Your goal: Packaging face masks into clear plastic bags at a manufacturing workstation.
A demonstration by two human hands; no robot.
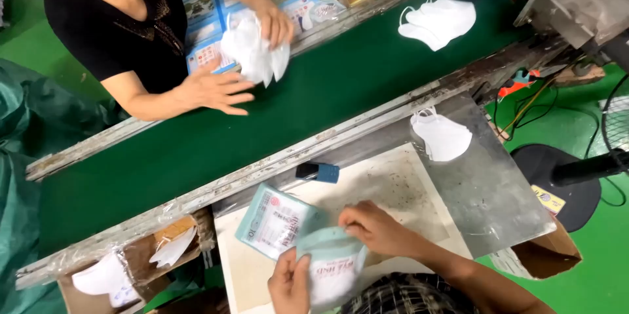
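My left hand [289, 282] grips the lower edge of a pale teal printed pouch [333, 263] with something white inside. My right hand [375, 227] pinches the same pouch at its top edge. A second flat teal pouch [273, 220] lies just left of it on the beige work board [393, 183]. A white folded face mask [441, 136] rests on the metal table [498, 189] to the right of my hands.
A green conveyor belt [196, 150] runs diagonally beyond my table, with white masks [438, 21] on it at the far right. Across it a person in black holds a stack of white masks [254, 50]. A small blue-black object [318, 172] lies by the belt's rail. Cardboard box [131, 274] holds masks.
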